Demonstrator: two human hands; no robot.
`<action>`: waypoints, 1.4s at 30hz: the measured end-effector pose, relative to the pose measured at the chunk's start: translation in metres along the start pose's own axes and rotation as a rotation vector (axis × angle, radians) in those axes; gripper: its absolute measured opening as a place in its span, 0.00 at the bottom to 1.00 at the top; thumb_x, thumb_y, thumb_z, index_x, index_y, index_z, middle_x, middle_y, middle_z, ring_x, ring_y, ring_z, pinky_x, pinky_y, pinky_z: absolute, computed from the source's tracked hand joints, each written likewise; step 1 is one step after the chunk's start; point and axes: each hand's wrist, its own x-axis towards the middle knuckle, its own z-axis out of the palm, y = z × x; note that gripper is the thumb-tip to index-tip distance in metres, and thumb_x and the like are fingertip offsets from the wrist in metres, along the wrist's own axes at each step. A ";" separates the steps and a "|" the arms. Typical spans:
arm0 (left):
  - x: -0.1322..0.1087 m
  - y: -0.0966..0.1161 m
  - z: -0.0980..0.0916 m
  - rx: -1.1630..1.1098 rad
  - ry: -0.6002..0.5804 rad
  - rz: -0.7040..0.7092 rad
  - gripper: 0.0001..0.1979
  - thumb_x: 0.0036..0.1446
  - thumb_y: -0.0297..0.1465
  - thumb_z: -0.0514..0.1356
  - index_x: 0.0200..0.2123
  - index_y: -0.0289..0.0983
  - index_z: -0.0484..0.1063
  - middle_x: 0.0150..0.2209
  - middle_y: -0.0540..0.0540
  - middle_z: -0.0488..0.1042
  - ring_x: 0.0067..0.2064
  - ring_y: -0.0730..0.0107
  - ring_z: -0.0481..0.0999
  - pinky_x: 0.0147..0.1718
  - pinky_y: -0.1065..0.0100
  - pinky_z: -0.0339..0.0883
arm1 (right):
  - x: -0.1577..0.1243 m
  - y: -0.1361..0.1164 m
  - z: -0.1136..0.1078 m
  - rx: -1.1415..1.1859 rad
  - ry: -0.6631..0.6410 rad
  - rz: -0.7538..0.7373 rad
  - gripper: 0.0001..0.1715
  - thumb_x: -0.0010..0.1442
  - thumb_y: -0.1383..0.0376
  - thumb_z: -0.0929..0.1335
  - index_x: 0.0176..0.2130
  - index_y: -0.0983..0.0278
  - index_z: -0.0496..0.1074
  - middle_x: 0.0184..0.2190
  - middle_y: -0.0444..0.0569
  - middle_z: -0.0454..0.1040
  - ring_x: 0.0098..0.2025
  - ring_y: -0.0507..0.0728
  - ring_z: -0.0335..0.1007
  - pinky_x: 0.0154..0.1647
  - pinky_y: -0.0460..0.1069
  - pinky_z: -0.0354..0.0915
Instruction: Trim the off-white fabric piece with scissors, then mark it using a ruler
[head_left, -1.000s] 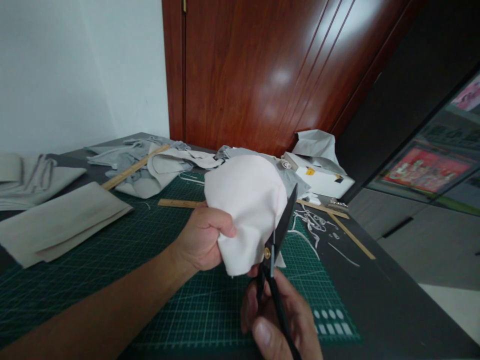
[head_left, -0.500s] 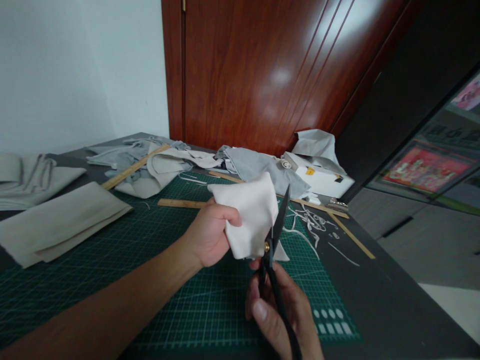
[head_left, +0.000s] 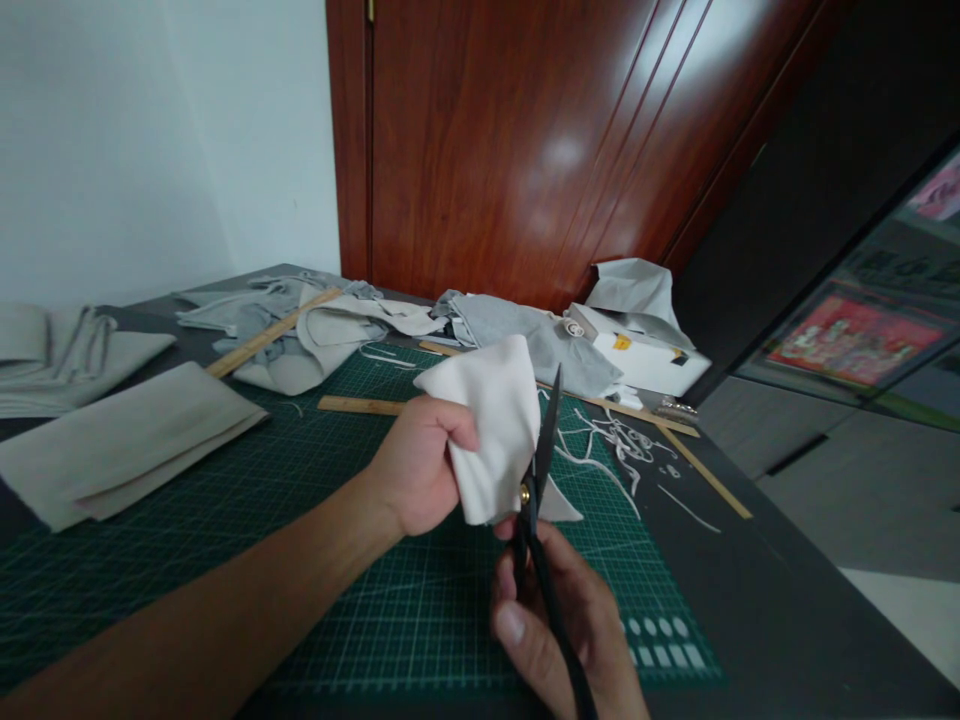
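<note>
My left hand (head_left: 429, 462) pinches a piece of white fabric (head_left: 499, 415) with the thumb on its near face, holding it up above the green cutting mat (head_left: 420, 630). In my right hand (head_left: 574, 625) is a pair of black scissors (head_left: 534, 530) with a brass-coloured pivot. Their blades point up and away, parted, along the right edge of the fabric. One blade is partly hidden by the cloth. A pale pointed corner of cloth (head_left: 561, 502) shows to the right of the scissors, below the blades.
Folded beige fabric (head_left: 135, 440) lies at the left. Grey cloth scraps (head_left: 247, 310) and wooden rulers (head_left: 274, 335) are behind. A white box (head_left: 645, 355) stands at the back right, with thin white fabric strips (head_left: 622, 440) in front of it.
The scissors have shifted slightly left, their blades leaning closer to the fabric's right edge. The fabric's upper right part has moved left and bent a little. My left hand stays nearly in place.
</note>
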 end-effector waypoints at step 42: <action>-0.002 -0.004 0.009 -0.062 0.068 0.231 0.18 0.62 0.28 0.67 0.55 0.28 0.79 0.35 0.39 0.86 0.36 0.53 0.87 0.46 0.50 0.84 | -0.005 0.011 -0.014 0.011 -0.015 -0.004 0.40 0.50 0.48 0.85 0.56 0.58 0.78 0.34 0.46 0.74 0.34 0.58 0.71 0.36 0.53 0.71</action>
